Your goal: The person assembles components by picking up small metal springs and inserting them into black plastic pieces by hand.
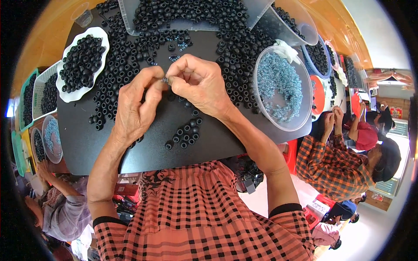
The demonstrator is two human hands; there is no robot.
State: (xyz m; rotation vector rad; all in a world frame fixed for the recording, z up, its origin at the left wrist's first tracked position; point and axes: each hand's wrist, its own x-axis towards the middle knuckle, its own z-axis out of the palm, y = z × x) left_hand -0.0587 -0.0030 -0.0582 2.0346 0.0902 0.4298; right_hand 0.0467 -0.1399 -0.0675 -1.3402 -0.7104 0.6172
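Observation:
My left hand (138, 104) and my right hand (198, 83) meet over the middle of the dark table, thumbs and forefingers pinched together. Between the fingertips is a small bluish coil spring (165, 80), partly hidden by them. A few loose springs (174, 58) lie just beyond my hands. Small, round, hollow black parts (237, 65) are spread thickly to the left, right and far side. Nearer to me, between my forearms, is a little group of the same black parts (185, 135). A round clear tub (260, 106) on the right holds many bluish springs.
A white scalloped plate (69, 95) of black parts stands at the left. A large clear bin (128, 19) spills black parts at the far side. Green and white baskets (40, 93) are further left. Co-workers sit on both sides, one in an orange plaid shirt (335, 174).

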